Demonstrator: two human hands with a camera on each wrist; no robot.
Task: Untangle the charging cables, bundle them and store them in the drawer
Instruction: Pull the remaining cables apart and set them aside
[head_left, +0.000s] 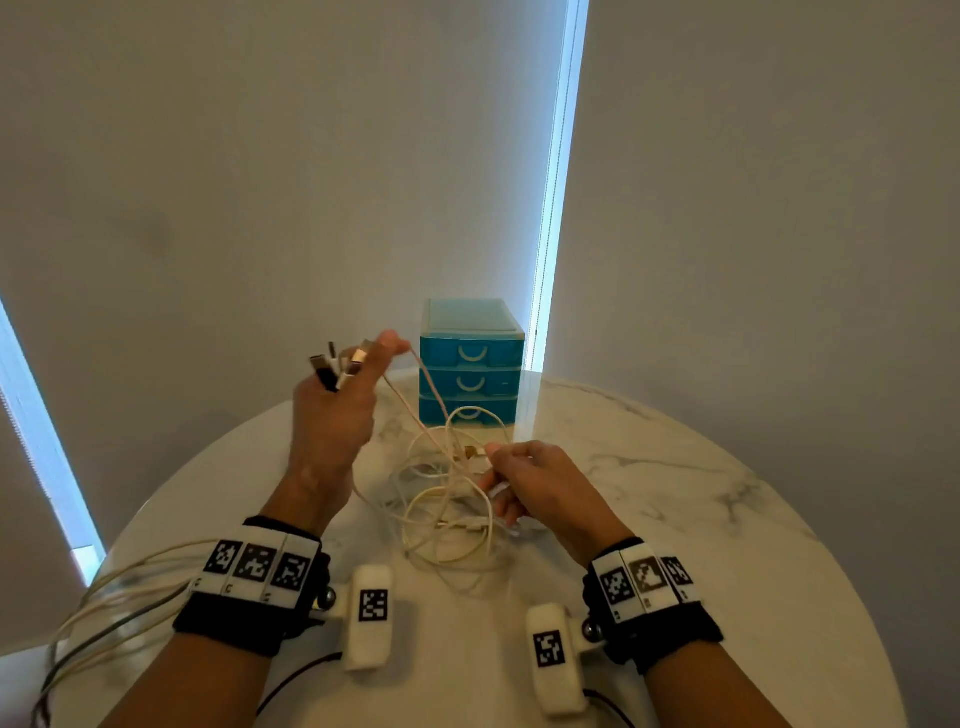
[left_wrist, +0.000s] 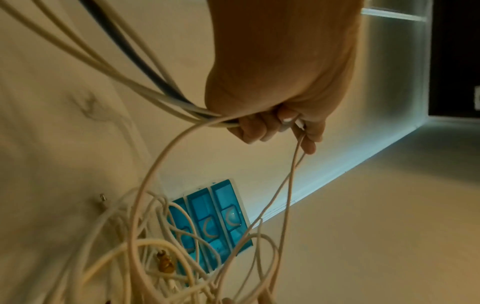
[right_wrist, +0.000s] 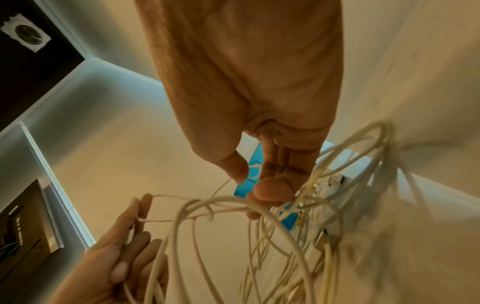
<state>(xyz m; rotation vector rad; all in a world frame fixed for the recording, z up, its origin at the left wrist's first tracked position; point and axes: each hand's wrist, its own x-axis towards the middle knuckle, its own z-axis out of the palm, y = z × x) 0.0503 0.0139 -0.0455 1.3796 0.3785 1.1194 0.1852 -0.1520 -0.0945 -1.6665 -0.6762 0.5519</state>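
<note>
Several white charging cables lie in a tangle on the round marble table. My left hand is raised above the table and grips a bunch of plug ends. Their cords trail back past my wrist and off the left table edge. The left wrist view shows its fingers curled round these cords. One pinkish cable runs from this hand down into the tangle. My right hand pinches a cable beside a gold plug, just over the tangle.
A blue three-drawer box stands at the table's far edge, behind the tangle, with all drawers shut. It also shows in the left wrist view as the blue box. A wall and blinds stand behind it.
</note>
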